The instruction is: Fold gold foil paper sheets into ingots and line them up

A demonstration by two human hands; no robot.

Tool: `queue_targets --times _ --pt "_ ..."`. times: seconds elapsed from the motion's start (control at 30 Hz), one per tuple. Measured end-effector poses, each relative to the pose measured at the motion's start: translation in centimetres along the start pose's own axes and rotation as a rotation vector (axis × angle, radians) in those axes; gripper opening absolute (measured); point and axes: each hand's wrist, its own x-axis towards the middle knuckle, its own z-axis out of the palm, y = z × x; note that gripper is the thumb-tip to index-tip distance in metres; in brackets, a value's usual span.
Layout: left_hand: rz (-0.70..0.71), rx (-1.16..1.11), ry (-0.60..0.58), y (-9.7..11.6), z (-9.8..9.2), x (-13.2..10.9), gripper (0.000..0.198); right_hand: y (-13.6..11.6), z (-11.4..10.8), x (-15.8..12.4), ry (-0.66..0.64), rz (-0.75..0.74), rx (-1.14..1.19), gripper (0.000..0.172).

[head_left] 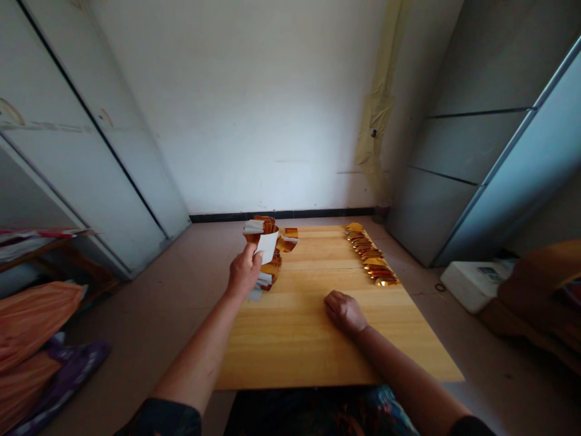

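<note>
Wooden tabletop [295, 345] spreads below the hands: the left hand [244, 272] grips a white-backed amber strip [267, 245] above it, while the right hand [345, 313] rests curled and empty, nearer a row of gold strips [365, 254].

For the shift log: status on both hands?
Left hand gripping amber film strips with white backing. Right hand empty, on wooden tabletop. Amber pieces lined up beyond it.

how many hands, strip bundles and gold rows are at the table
hands: 2 (left hand, right hand)
amber-and-white strip bundle: 1
row of gold pieces: 1, its single pieces too small to count
total: 4
</note>
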Motion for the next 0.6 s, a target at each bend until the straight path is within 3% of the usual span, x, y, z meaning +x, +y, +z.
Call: queue_targets --times 0.07,0.17,0.27,0.33,0.47,0.6 --pt "-0.09 -0.318 0.01 1.5 0.8 -0.4 0.02 -1.8 -0.2 0.2 -0.013 0.023 0.162 0.021" --pt "-0.243 -0.981 -0.051 3.7 2.4 -1.5 0.025 -5.4 -0.4 0.8 -0.112 0.053 0.545 0.024" --pt "-0.389 -1.336 -0.177 5.4 4.0 -3.3 0.028 -8.1 -0.7 1.7 -0.105 0.185 0.976 0.036" --pt "-0.425 -1.37 -0.216 6.0 5.0 -4.8 0.028 -8.6 -1.0 2.3 -0.023 0.303 1.2 0.045" --pt "-0.538 -1.302 -0.233 6.1 7.1 -8.0 0.032 -6.8 -1.3 3.8 0.31 0.614 1.546 0.043" --pt "-0.675 -1.276 -0.32 5.7 8.8 -10.9 0.037 -3.5 -0.9 5.1 0.511 0.835 1.616 0.041"
